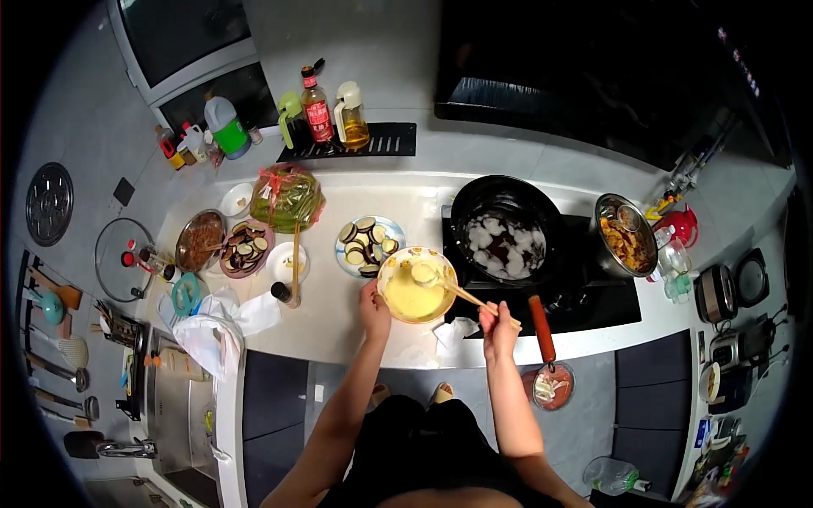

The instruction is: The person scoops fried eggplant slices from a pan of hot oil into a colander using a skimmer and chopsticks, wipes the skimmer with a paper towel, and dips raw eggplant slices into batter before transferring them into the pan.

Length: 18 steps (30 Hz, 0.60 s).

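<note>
My left hand (375, 311) grips the left rim of a patterned bowl (452, 269) of pale yellow batter (409, 296). In my right hand (501, 328) is a pair of wooden chopsticks (468, 297), pointing left into the bowl. At their tips a batter-coated round piece (426, 273) sits above the batter; it looks like an eggplant slice. Just behind the bowl is a blue-rimmed plate (340, 252) of cut eggplant slices (364, 241). To the right, a black wok (464, 203) with white foamy oil (506, 245) stands on the stove (597, 306).
A red wok handle (542, 328) juts over the counter's front edge. Right of the wok stands a metal pot (627, 237) of fried pieces. On the left are a second eggplant plate (247, 264), a bowl of meat filling (201, 240), a bagged green vegetable (286, 199) and a white plastic bag (222, 326).
</note>
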Motion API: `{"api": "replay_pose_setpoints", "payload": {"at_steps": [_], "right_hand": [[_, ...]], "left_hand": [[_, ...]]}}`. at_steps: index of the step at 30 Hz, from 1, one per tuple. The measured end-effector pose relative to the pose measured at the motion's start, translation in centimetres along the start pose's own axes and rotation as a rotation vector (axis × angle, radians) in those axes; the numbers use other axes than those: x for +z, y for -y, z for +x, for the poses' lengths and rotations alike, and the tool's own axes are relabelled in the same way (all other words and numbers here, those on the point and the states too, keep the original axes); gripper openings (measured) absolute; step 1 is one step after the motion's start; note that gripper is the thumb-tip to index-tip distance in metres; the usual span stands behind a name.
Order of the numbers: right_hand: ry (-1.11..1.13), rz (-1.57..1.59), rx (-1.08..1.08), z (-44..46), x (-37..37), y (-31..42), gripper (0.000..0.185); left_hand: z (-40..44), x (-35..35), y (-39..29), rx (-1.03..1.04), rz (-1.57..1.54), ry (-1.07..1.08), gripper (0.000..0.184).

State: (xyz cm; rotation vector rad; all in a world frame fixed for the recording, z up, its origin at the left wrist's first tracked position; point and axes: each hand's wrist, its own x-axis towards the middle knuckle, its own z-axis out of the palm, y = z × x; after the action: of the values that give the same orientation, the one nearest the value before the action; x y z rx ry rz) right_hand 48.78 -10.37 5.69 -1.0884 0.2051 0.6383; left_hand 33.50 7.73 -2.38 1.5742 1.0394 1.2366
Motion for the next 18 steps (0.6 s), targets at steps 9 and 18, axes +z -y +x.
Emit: {"api": "replay_pose_setpoints", "payload": {"at_steps": [9, 18], "right_hand": [[-0.077, -0.055, -0.527, 4.2, 2.1, 8.1, 0.032], [-0.036, -0.430, -0.623, 9.5, 2.8, 5.1, 0.032]], "left_hand": [[2.1, 2.6, -2.8, 0.042, 0.013, -0.013, 0.028], [2.1, 3.7, -2.5, 0.037, -0.020, 0.018, 0.029]]}}
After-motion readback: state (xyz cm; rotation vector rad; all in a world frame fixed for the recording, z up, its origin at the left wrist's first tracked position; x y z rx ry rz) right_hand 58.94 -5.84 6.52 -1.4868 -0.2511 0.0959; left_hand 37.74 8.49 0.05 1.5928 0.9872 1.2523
